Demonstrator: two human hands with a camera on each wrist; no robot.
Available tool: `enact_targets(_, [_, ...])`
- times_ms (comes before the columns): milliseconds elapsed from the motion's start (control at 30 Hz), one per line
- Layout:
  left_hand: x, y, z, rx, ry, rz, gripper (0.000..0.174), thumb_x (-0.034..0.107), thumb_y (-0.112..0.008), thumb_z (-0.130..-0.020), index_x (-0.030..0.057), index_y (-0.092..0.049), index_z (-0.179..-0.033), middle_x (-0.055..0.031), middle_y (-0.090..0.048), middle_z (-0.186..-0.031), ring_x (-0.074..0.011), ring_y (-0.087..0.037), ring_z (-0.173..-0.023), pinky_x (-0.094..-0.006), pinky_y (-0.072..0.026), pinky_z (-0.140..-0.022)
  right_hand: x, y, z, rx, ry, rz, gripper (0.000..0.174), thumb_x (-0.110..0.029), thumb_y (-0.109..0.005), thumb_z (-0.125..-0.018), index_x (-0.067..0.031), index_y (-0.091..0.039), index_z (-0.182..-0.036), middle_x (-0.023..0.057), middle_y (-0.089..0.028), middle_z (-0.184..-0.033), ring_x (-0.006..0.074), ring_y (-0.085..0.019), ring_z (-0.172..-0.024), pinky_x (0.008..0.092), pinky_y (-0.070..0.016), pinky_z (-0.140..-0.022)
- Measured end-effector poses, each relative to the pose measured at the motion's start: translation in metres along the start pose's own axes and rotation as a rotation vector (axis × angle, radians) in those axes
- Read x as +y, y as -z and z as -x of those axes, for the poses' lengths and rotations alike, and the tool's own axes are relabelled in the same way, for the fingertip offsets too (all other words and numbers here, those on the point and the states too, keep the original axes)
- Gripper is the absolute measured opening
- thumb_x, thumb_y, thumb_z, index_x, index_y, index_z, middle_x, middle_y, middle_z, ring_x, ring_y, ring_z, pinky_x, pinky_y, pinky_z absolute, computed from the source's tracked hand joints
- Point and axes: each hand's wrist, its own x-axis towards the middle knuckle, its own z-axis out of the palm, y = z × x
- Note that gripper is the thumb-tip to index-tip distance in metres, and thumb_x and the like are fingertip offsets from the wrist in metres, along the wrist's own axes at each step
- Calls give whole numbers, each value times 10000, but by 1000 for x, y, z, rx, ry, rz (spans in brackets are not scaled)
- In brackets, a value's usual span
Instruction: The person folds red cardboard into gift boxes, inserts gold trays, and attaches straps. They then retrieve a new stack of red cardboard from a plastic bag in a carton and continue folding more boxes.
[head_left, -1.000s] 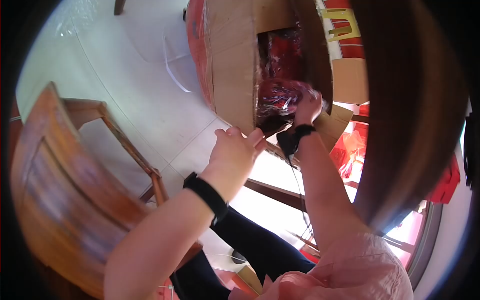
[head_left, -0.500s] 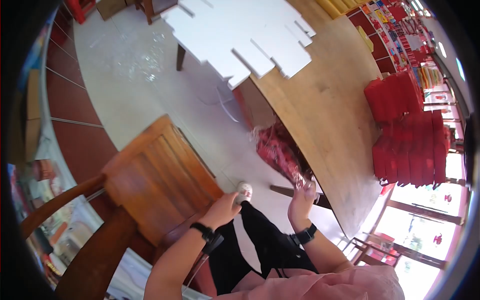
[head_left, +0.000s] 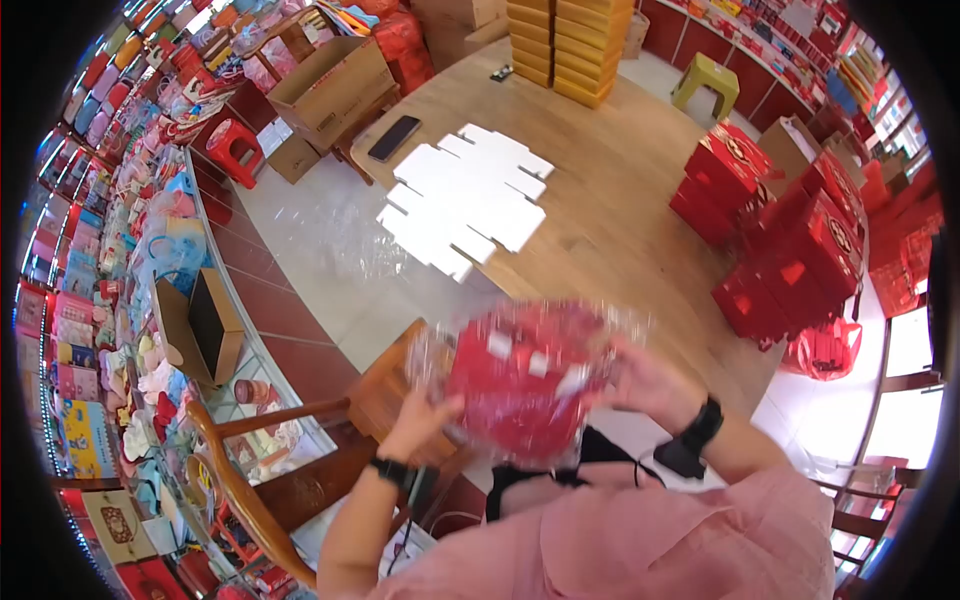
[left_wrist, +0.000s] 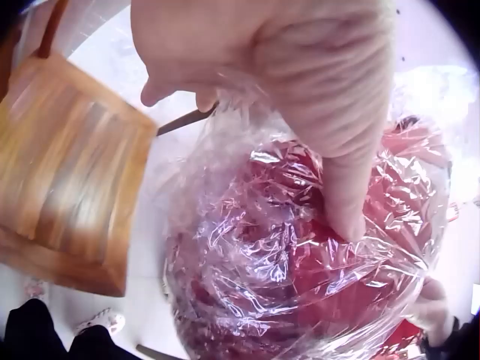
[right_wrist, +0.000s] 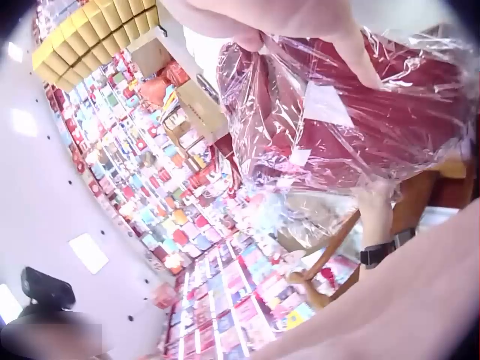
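A red bundle in clear plastic wrap [head_left: 515,385] is held up in front of the body, over the near edge of the wooden table [head_left: 640,240]. My left hand [head_left: 425,425] grips its left side; in the left wrist view the thumb [left_wrist: 346,202] presses into the crinkled film. My right hand [head_left: 645,380] grips the opposite side, its fingers partly hidden by the plastic. White labels [right_wrist: 326,105] show on the red contents in the right wrist view. A flat stack of white card pieces [head_left: 465,200] lies on the table beyond the bundle.
A wooden chair [head_left: 385,390] stands close on the left. Red boxes [head_left: 790,250] are stacked on the table's right, yellow boxes [head_left: 570,45] at its far end. A black phone [head_left: 394,138] lies near the white card. Shelves of goods [head_left: 110,370] line the left.
The right hand has pulled the wrapped red bundle out of a cardboard box below the table edge and raised it. The left hand has come up to grip it too, and the view has lifted.
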Motion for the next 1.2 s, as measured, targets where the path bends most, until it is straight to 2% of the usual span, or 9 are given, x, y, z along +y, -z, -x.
enact_targets(133, [49,-45,-91,-92,-27,-58,364,215,-609,-903,-3,-551,-1188,-56,-624,-1054,-120,-559,-949,-280,-459,-828,-86,23,3,45,366,152,327,-188,-546,-925,-103,-456,-1227,97,-603,-1069,197,-639,-847,308,-564,-568])
enact_targets(200, [77,-69,-128,-79,9,-33,358,235,-573,-923,-7,-557,-1187,-48,-633,-1018,-116,-559,-913,-268,-452,-810,-113,34,4,379,535,684,453,-137,-596,-890,-105,-386,-1291,66,-587,-990,128,-596,-723,213,-458,-446])
enact_targets(367, [136,-82,-175,-110,-155,-76,338,253,-570,-924,-8,-584,-1138,-51,-636,-964,-91,-548,-834,-262,-452,-754,-134,61,-5,432,607,657,564,-145,-638,-860,-102,-332,-1332,70,-568,-1000,116,-563,-678,210,-400,-426])
enact_targets(467, [158,-66,-210,-143,-165,-259,258,268,-623,-890,22,-548,-863,-8,-559,-789,-71,-470,-652,-243,-403,-571,-132,63,-26,523,651,595,580,-154,-654,-849,-97,-330,-1327,88,-562,-1035,122,-567,-711,225,-415,-439])
enact_targets(600, [200,-44,-245,-135,4,-180,266,225,-669,-832,77,-471,-927,13,-504,-763,-86,-503,-659,-236,-407,-550,-137,54,-67,570,697,519,482,-150,-660,-846,-68,-376,-1226,105,-564,-1049,126,-571,-728,234,-428,-447])
enact_targets(867, [209,76,-378,-338,58,123,179,127,-613,-852,115,-485,-977,33,-549,-824,-46,-508,-676,-174,-384,-567,-207,13,-204,609,750,327,372,-165,-621,-884,-64,-412,-1174,65,-603,-939,104,-550,-608,215,-378,-382])
enact_targets(1067, [157,134,-458,-155,-62,-64,172,174,-559,-921,22,-611,-982,22,-570,-794,-48,-505,-701,-216,-419,-636,-216,7,-285,723,756,318,362,-167,-613,-886,-67,-413,-1172,53,-600,-941,102,-537,-597,217,-391,-400])
enact_targets(1133, [142,143,-472,-111,-118,-210,229,164,-576,-899,-10,-610,-1044,-52,-652,-887,-130,-586,-799,-278,-453,-751,-208,17,-298,939,572,434,368,-113,-628,-854,-67,-425,-1157,90,-585,-988,125,-561,-739,242,-461,-529])
enact_targets(1200, [148,137,-479,-82,-305,-328,227,158,-587,-883,-6,-614,-1038,-73,-663,-903,-164,-606,-825,-297,-460,-768,-198,52,-306,1154,668,618,411,-78,-637,-824,-57,-426,-1176,116,-581,-1010,167,-559,-840,286,-474,-640])
